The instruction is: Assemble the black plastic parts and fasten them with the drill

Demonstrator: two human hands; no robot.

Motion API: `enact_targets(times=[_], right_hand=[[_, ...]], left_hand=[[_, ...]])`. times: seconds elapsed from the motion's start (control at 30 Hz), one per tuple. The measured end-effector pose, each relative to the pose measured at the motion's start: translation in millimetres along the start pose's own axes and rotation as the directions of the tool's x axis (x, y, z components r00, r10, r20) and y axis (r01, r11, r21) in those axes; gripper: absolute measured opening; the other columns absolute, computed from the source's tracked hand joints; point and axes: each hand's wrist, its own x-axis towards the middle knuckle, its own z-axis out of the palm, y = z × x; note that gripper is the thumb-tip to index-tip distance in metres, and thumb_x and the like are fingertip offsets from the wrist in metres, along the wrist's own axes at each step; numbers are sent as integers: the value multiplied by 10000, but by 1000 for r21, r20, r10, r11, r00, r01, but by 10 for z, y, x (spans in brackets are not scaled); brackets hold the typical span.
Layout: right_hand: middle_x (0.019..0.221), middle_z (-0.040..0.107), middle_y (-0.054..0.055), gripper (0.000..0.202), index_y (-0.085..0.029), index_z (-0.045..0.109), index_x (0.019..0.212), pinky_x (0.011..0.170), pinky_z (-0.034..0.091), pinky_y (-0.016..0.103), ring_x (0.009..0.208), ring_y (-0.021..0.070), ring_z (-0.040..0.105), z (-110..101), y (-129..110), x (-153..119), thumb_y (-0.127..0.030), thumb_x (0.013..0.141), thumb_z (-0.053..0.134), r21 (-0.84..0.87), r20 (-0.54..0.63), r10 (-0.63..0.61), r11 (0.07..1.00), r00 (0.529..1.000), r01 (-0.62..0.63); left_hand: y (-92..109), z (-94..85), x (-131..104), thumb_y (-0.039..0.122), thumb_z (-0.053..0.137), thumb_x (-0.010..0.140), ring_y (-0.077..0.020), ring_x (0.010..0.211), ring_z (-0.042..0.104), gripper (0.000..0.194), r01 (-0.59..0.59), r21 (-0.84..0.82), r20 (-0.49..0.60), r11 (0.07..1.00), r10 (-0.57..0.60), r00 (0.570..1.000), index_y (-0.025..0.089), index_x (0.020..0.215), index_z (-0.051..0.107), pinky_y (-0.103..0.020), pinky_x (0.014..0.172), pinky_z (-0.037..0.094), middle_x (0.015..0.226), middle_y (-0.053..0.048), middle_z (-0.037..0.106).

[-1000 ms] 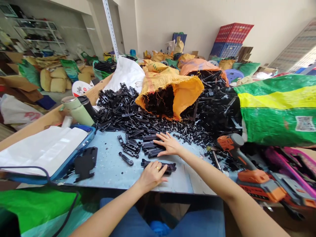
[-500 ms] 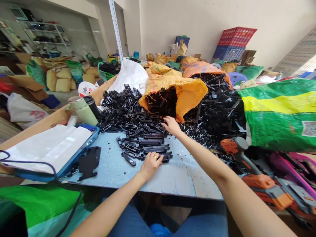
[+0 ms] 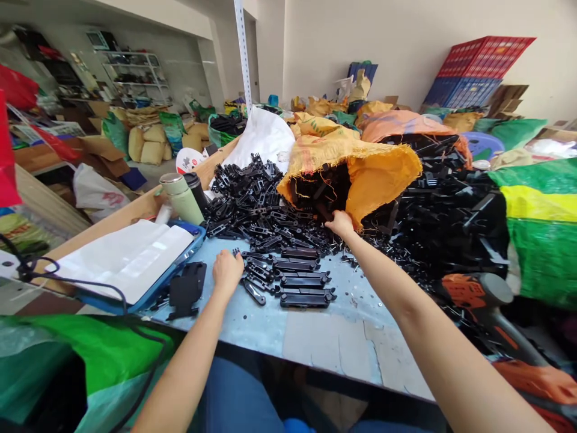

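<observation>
With the right hand (image 3: 340,224) at the frayed mouth of the yellow woven sack (image 3: 387,174), lost the fingertips against the dark opening; saw thumb and fingers bent close together at the end of a long dark part (image 3: 323,210), but could not tell whether clamped on it or only touching. Could hardly separate the other black pieces inside the sack. Saw the left hand (image 3: 228,270) mostly from the back, fingers curled close together at the left edge of a cluster of slim black links (image 3: 259,273), with the grip itself hidden; could not tell whether clamped on one. Between the two hands and nearer the table edge, found four long black holders (image 3: 306,296) lying in a row, smooth, ridged along their length and hooked at the ends, on a pale blue tabletop (image 3: 252,319), scuffed and peeling. Behind these, made out a tangled heap of glossy links (image 3: 252,198) with slots and forked ends, and scattered screws (image 3: 347,248) too small to count. Noted an orange-and-grey power drill (image 3: 469,291) and a shiny green-and-yellow sack (image 3: 541,240), both cut off at the right edge.
</observation>
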Motion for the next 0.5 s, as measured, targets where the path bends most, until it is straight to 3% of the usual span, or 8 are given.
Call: enact_targets(times=[0.13,0.27,0.3,0.37,0.43,0.5], right_hand=[[828,646,107,345,-60,627,966,663,470,266,745,181,603,-92,11,-428,-344,789,542,207,106,-51,978,993,28],[873,653,77,339,-110,600,1050,626,493,240,712,134,605,-229,166,-1328,-331,802,534,385,193,-157,920,969,73],[891,651,66,326,-133,606,1036,645,498,248,735,139,606,-294,236,-1603,-325,775,575,428,224,-209,899,952,97],[941,639,58,320,-168,608,1021,705,499,277,812,160,598,-460,405,-2152,-305,733,630,521,298,-380,833,876,184],[952,622,55,329,-196,603,1035,722,495,299,813,168,583,-637,586,-2633,-267,716,644,458,362,-460,845,811,275],[952,609,64,332,-208,602,1040,749,490,323,831,185,573,-762,733,-2988,-225,710,638,309,430,-451,887,782,342]], left_hand=[[65,103,351,391,543,771,-341,929,600,370,108,-10,131,994,-106,986,61,934,579,-396,744,450,971,-251,627],[97,223,337,357,524,794,-333,960,597,427,149,-19,154,989,-145,977,28,1066,502,-385,729,452,1024,-266,617],[90,241,308,346,528,794,-326,959,599,442,150,-22,154,988,-145,977,25,1093,478,-380,729,453,1022,-260,620],[65,244,240,326,557,772,-320,941,605,439,141,-26,155,990,-136,979,32,1087,472,-373,729,455,996,-243,630],[39,193,161,316,573,754,-326,940,599,392,117,-29,138,993,-112,984,51,1032,498,-382,747,452,986,-236,627],[32,92,53,307,541,771,-324,996,568,322,76,-30,89,997,-73,993,78,996,505,-390,802,435,1025,-225,602]])
